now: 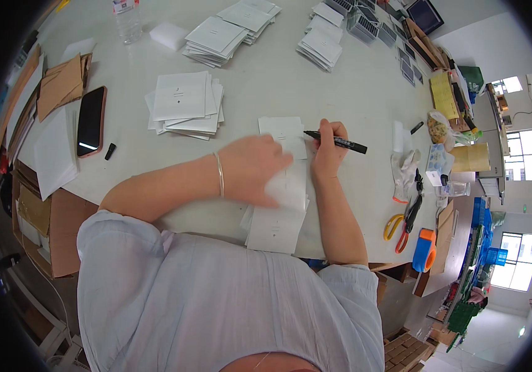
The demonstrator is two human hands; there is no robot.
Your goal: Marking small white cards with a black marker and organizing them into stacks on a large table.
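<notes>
My right hand [329, 155] grips a black marker pen [346, 144], its tip pointing left by the upper edge of a printed white card [281, 126]. Slightly blurred, my left hand [250, 167] lies over the white cards, thumb and fingers apart, with a bracelet on the wrist. Beneath it is another white card [289, 186], partly covered by the hand. Nearest my body rests a small overlapping pile of white cards [275, 229]. A loose stack of printed white cards [180, 96] sits beyond my left forearm.
At left lie a phone [91, 121], a small black cap [110, 151] and cardboard pieces [61, 87]. Card stacks [216, 37] and a plastic bottle [128, 25] stand far off. On the right are scissors [402, 229], gloves [404, 170] and an orange-blue tape roll [424, 250].
</notes>
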